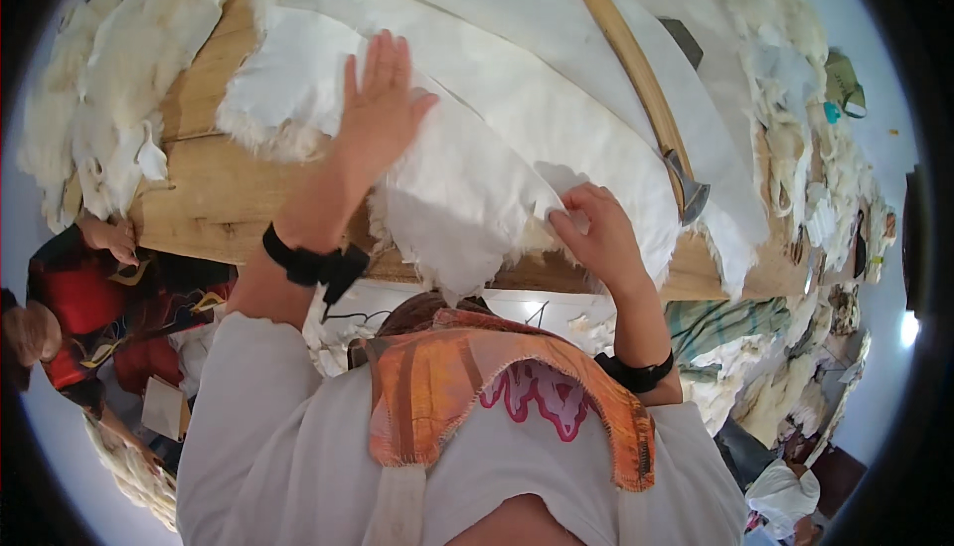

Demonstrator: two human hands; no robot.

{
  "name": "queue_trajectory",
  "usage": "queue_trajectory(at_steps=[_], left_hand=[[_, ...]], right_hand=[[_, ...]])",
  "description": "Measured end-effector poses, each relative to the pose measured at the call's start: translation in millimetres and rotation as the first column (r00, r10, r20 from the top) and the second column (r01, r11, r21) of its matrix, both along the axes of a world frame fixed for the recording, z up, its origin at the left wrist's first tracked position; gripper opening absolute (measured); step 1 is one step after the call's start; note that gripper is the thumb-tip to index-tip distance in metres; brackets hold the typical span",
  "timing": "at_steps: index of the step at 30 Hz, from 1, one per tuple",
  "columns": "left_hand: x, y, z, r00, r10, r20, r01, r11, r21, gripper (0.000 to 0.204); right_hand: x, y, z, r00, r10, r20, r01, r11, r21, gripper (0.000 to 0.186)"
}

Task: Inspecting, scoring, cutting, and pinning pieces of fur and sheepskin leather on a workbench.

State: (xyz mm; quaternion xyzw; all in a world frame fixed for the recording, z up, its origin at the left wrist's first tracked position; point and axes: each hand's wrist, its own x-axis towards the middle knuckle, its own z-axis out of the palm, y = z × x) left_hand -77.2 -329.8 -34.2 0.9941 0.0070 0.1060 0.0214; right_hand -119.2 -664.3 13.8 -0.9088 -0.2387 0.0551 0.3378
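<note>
My left hand (383, 99) lies open on a white fleece-edged hide (459, 218), fingers stretched toward the far side. My right hand (586, 218), lower and to the right, pinches the raised edge of this hide. More white sheets lie layered beneath and beyond it on the wooden table (209, 208). A long wooden-handled tool (616, 44) with a curved metal head lies on the hides at the right, its head beyond my right hand. A dark grey flat piece (682, 39) sits beside the handle.
Shaggy pelts (109, 69) pile at the table's left and right ends. A person (75, 317) in red and black is at the left, a hand near the table edge. Another person (785, 496) is at lower right. A green object (843, 84) lies at far right.
</note>
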Motion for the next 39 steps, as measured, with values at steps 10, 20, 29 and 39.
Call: queue_trajectory(at_steps=[10, 20, 29, 39], left_hand=[[-17.2, -57.8, -30.1, 0.998, -0.061, 0.029, 0.064, 0.993, -0.1, 0.081], [-22.1, -59.9, -20.0, 0.99, -0.026, 0.14, 0.059, 0.97, -0.237, 0.078], [-40.9, -78.7, -30.6, 0.997, 0.05, 0.066, -0.036, 0.979, -0.201, 0.085], [-64.3, -125.2, -18.3, 0.976, 0.215, 0.04, -0.205, 0.962, -0.178, 0.084]], right_hand=[[-41.8, -21.4, -11.4, 0.966, -0.194, -0.173, 0.155, 0.965, -0.212, 0.029], [-15.8, -74.0, 62.8, 0.959, -0.1, 0.266, 0.247, 0.755, -0.607, 0.019], [13.8, 6.8, -23.3, 0.969, 0.109, 0.22, -0.04, 0.954, -0.297, 0.021], [110.7, -129.8, 10.8, 0.978, 0.03, 0.207, 0.016, 0.976, -0.218, 0.025]])
